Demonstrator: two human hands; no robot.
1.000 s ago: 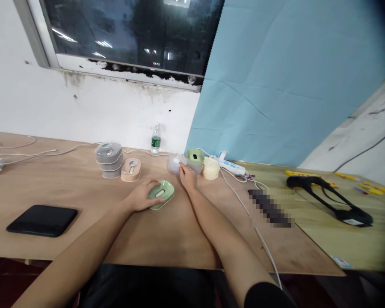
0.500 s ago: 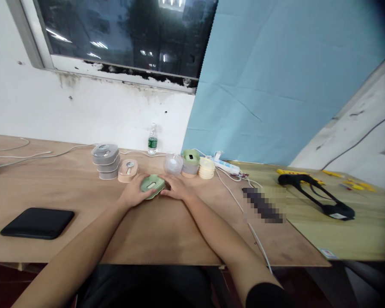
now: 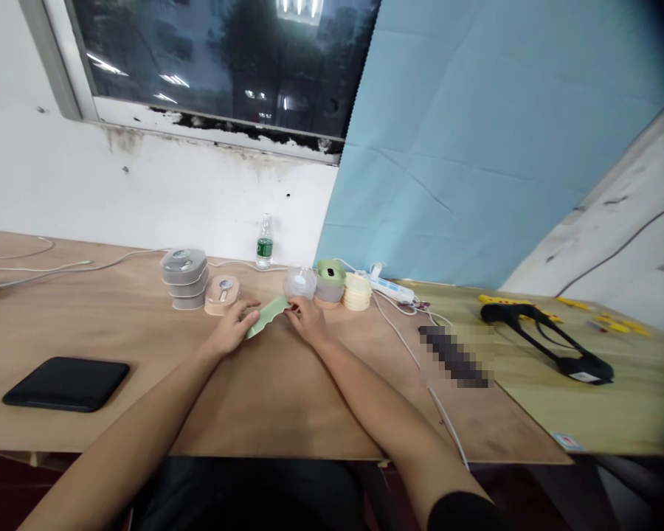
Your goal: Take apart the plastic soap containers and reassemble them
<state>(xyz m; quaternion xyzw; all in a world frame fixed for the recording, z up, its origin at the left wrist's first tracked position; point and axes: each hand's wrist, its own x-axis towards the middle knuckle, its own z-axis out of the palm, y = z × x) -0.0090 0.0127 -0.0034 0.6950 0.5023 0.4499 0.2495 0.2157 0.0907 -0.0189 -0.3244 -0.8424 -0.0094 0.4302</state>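
Note:
Between my two hands is a pale green plastic box (image 3: 268, 317), tilted so that its wavy-edged side faces me. My left hand (image 3: 233, 328) grips its left end, thumb toward me. At the upper right end my right hand (image 3: 306, 318) holds it with bent fingers. Just left of the hands stands a peach box (image 3: 222, 295) with an oval on its lid. Behind my right hand are a clear round container (image 3: 299, 282), a stack topped by a green box (image 3: 330, 273), and a stack of cream pieces (image 3: 357, 291).
Grey boxes (image 3: 184, 277) are stacked at the left, and a black flat case (image 3: 66, 383) lies nearer. A water bottle (image 3: 264, 242) stands by the wall. A power strip (image 3: 392, 287) and white cables run at the right. A black frame-like object (image 3: 547, 343) lies on the yellowish table (image 3: 531, 402).
The green box has been tipped from lying with its top visible to standing on edge, showing its side. Both hands have shifted their grip on it slightly.

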